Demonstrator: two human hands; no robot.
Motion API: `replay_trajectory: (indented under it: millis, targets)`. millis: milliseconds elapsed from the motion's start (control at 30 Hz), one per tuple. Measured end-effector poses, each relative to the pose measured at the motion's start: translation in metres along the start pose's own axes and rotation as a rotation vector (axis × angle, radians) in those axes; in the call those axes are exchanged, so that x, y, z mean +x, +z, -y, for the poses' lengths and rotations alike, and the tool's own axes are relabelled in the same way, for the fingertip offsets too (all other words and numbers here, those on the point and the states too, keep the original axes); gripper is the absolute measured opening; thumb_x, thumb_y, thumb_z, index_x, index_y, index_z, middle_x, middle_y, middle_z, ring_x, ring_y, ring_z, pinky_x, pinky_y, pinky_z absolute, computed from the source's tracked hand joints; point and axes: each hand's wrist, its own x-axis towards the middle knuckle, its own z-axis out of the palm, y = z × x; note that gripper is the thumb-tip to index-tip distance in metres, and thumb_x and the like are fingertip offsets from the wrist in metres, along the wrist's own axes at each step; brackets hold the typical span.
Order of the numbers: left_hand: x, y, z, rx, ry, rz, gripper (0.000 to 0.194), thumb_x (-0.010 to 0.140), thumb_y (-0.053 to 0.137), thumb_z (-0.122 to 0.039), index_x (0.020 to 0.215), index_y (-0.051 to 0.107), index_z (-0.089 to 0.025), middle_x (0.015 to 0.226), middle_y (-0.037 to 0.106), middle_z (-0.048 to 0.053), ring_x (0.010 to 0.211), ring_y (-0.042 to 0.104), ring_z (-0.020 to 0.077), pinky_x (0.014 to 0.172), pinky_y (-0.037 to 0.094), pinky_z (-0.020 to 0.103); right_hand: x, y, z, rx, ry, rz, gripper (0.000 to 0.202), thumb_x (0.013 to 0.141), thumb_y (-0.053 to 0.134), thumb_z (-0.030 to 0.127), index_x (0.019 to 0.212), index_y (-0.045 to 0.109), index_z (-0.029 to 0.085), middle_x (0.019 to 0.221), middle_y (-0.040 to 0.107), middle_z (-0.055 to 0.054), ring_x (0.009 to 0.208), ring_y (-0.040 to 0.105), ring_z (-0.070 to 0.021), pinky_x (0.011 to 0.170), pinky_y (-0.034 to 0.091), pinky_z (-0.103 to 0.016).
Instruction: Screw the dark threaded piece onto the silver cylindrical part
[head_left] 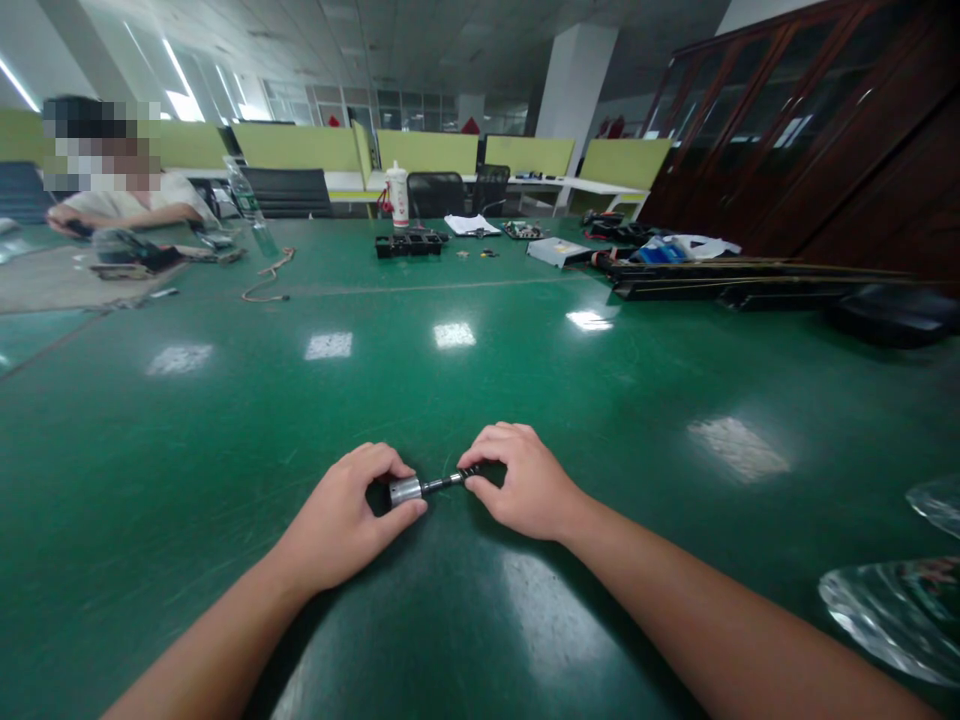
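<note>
My left hand (341,522) curls thumb and fingers around a short silver metal cylinder (406,489). From the cylinder a thin dark shaft (439,484) runs to the right, with a bright band and a black spiral-ridged end. My right hand (527,482) pinches that ridged end between thumb and fingers. The piece lies almost level, just over or on the green table (450,400); I cannot tell whether it touches. Whether cylinder and shaft are one part or two does not show clearly.
Across the table sits a person (131,205) beside small parts. A clear bottle (251,210), a cord (270,275), a white bottle (397,195), a black part (410,245), a grey box (559,252) and black rails (675,280) stand farther back. Clear plastic (892,610) lies at right.
</note>
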Motion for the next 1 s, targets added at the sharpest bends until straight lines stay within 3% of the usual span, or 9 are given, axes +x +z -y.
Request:
replay_trajectory:
  millis: [300, 433, 633, 1000]
  targets:
    - [0.0010, 0.0003, 0.0005, -0.040, 0.076, 0.106, 0.026, 0.081, 0.073, -0.038, 0.101, 0.064, -0.024, 0.095, 0.066, 0.001, 0.089, 0.060, 0.0204, 0.081, 0.044, 0.033, -0.0010, 0.0033, 0.0078, 0.115, -0.148, 0.072, 0.019, 0.077, 0.075, 0.015, 0.094, 0.071, 0.022, 0.087, 0.073, 0.000, 0.083, 0.061, -0.0164, 0.082, 0.040, -0.034]
    - [0.0007, -0.0010, -0.0022, -0.050, 0.044, 0.104, 0.017, 0.090, 0.060, -0.037, 0.100, 0.066, -0.024, 0.091, 0.068, 0.000, 0.086, 0.060, 0.0188, 0.081, 0.044, 0.032, -0.0005, 0.0033, 0.0073, 0.127, -0.153, 0.066, 0.015, 0.080, 0.073, 0.017, 0.094, 0.071, 0.021, 0.085, 0.073, 0.000, 0.081, 0.062, -0.0161, 0.082, 0.040, -0.034]
    - [0.0014, -0.0004, -0.0028, -0.014, 0.036, 0.097, 0.022, 0.080, 0.070, -0.035, 0.098, 0.067, -0.023, 0.091, 0.069, 0.000, 0.085, 0.061, 0.0198, 0.080, 0.044, 0.033, -0.0009, 0.0040, 0.0060, 0.147, -0.171, 0.068, 0.014, 0.081, 0.072, 0.017, 0.094, 0.071, 0.021, 0.085, 0.073, 0.000, 0.081, 0.061, -0.0151, 0.082, 0.041, -0.033]
    - [0.0006, -0.0002, 0.0000, -0.021, 0.092, 0.090, 0.019, 0.080, 0.072, -0.034, 0.095, 0.066, -0.023, 0.092, 0.068, 0.000, 0.087, 0.062, 0.0201, 0.082, 0.043, 0.033, -0.0006, 0.0041, 0.0067, 0.110, -0.214, 0.129, 0.016, 0.080, 0.073, 0.021, 0.096, 0.073, 0.022, 0.089, 0.074, 0.000, 0.088, 0.063, -0.0165, 0.086, 0.039, -0.035]
